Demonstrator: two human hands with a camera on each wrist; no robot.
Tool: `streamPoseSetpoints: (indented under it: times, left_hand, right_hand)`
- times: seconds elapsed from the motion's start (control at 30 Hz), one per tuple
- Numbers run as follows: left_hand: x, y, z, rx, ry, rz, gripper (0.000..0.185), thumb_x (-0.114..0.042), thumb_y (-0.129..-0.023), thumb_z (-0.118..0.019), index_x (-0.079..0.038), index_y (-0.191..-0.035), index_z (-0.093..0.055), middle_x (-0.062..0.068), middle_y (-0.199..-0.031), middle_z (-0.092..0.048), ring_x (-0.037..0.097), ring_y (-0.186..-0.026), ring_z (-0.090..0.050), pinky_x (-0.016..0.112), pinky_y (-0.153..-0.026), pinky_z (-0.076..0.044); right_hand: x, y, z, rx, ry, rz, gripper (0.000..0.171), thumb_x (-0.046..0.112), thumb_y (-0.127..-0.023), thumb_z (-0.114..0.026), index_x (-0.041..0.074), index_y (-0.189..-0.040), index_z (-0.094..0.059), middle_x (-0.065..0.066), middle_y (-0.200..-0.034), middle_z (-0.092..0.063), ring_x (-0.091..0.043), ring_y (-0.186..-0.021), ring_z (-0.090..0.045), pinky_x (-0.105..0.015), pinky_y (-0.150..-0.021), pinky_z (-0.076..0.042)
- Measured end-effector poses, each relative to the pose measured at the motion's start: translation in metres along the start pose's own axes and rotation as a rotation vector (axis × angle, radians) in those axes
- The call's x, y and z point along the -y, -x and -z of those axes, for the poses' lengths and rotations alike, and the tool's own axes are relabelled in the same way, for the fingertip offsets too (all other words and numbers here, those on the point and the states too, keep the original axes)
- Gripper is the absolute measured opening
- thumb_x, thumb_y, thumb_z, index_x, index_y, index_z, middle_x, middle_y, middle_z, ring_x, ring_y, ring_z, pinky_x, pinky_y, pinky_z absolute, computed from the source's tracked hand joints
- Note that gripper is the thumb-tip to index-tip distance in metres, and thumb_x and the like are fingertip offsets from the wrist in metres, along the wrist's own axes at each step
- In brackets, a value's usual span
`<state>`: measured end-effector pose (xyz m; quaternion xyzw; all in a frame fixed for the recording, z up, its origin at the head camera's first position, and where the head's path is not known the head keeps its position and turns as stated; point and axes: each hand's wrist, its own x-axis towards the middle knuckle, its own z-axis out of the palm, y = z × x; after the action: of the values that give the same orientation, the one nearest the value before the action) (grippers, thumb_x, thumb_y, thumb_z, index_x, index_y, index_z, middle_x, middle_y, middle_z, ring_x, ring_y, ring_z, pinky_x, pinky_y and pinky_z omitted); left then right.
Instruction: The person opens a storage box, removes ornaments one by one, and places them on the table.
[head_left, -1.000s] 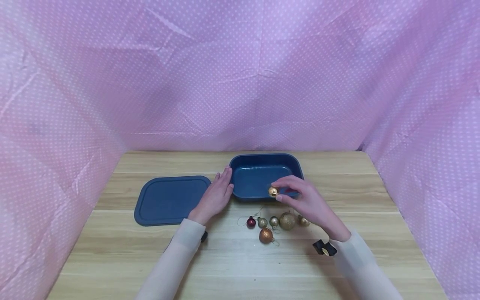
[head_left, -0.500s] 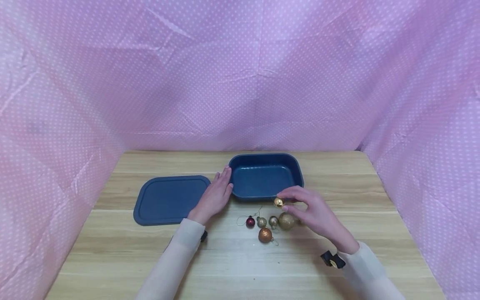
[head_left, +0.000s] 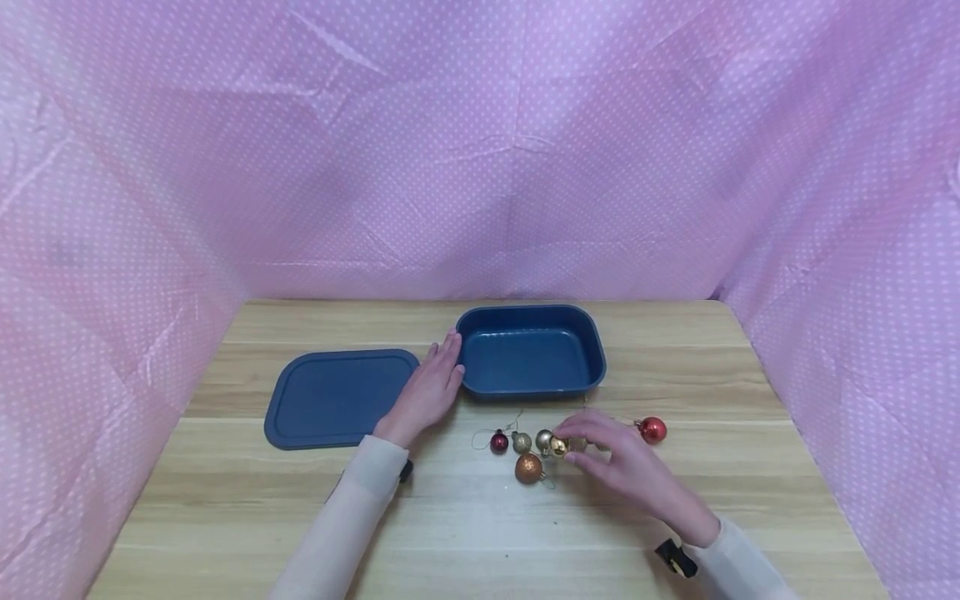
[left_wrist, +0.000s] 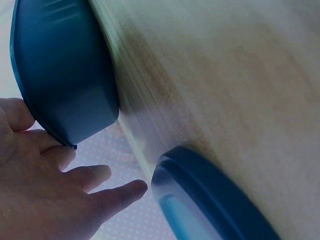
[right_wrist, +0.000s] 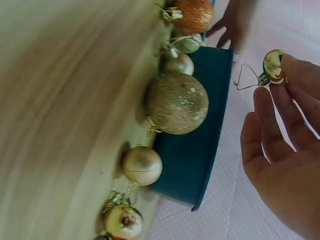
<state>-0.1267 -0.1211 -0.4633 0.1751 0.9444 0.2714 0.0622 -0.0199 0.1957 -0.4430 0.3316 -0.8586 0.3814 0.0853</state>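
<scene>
Left hand (head_left: pixel 427 390) lies flat with fingers straight against the left end wall of the open blue container (head_left: pixel 592 350), apparently bracing it so it cannot slide; the container's lid (head_left: pixel 337 396) lies on the table (head_left: pixel 225 517) just behind that hand. Right hand (head_left: pixel 618 462) pinches a small shiny gold bauble (head_left: pixel 558 446) at its fingertips, low over the loose cluster of baubles in front of the container. The container looks empty; a red bauble (head_left: pixel 652 430) sits apart, right of the cluster.

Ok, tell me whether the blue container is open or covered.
Open: the blue container shows a bare inside, and its lid lies flat beside it.
</scene>
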Motion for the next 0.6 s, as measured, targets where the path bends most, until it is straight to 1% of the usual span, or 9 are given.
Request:
streamPoseSetpoints:
  times: [0.1, 0.23, 0.3, 0.37, 0.5, 0.6]
  left_hand:
    - [-0.001, 0.001, 0.0, -0.011, 0.009, -0.007, 0.059, -0.024, -0.113, -0.037, -0.003, -0.164, -0.017, 0.013, -0.172, -0.012, 0.043, -0.155, -0.018, 0.056, -0.123, -0.021]
    - [-0.001, 0.0, 0.0, -0.022, 0.02, -0.013, 0.059, -0.022, -0.113, -0.039, -0.001, -0.164, -0.018, 0.015, -0.172, -0.014, 0.044, -0.155, -0.019, 0.058, -0.123, -0.021]
    - [0.0, 0.0, -0.001, -0.025, 0.016, -0.016, 0.059, -0.022, -0.113, -0.039, -0.001, -0.164, -0.018, 0.016, -0.171, -0.015, 0.044, -0.155, -0.019, 0.057, -0.123, -0.021]
    - [0.0, -0.001, -0.001, -0.026, 0.014, -0.016, 0.059, -0.022, -0.113, -0.039, -0.001, -0.164, -0.019, 0.016, -0.171, -0.015, 0.043, -0.155, -0.019, 0.056, -0.123, -0.021]
    - [0.002, -0.002, -0.002, -0.023, 0.005, -0.017, 0.058, -0.022, -0.113, -0.038, -0.002, -0.164, -0.018, 0.015, -0.172, -0.015, 0.042, -0.155, -0.019, 0.054, -0.124, -0.02]
    - [0.002, -0.002, -0.002, -0.025, 0.007, -0.022, 0.058, -0.022, -0.113, -0.038, -0.002, -0.164, -0.019, 0.016, -0.171, -0.016, 0.042, -0.155, -0.019, 0.054, -0.124, -0.021]
  right_hand:
    - [-0.002, 0.005, -0.003, 0.009, -0.001, 0.017, 0.042, -0.005, -0.077, -0.084, 0.006, -0.117, -0.075, -0.003, -0.118, -0.073, -0.02, -0.106, -0.07, -0.034, -0.093, -0.057]
    - [-0.004, 0.011, -0.006, 0.019, 0.004, 0.043, 0.041, -0.004, -0.077, -0.084, 0.006, -0.116, -0.075, -0.005, -0.117, -0.074, -0.023, -0.108, -0.069, -0.025, -0.102, -0.05]
    - [-0.006, 0.013, -0.008, 0.024, -0.001, 0.058, 0.041, -0.004, -0.077, -0.084, 0.007, -0.115, -0.075, -0.005, -0.117, -0.074, -0.024, -0.109, -0.069, -0.024, -0.103, -0.049]
    - [-0.008, 0.016, -0.01, 0.031, -0.007, 0.066, 0.042, -0.004, -0.076, -0.084, 0.009, -0.115, -0.075, -0.003, -0.116, -0.074, -0.023, -0.108, -0.069, -0.025, -0.099, -0.052]
    - [-0.012, 0.021, -0.013, 0.053, -0.01, 0.069, 0.041, -0.003, -0.077, -0.085, 0.01, -0.115, -0.075, 0.0, -0.115, -0.074, -0.02, -0.105, -0.07, -0.034, -0.091, -0.058]
    - [-0.013, 0.024, -0.015, 0.071, -0.001, 0.061, 0.039, -0.001, -0.078, -0.084, 0.01, -0.115, -0.075, 0.0, -0.115, -0.074, -0.02, -0.105, -0.07, -0.039, -0.089, -0.059]
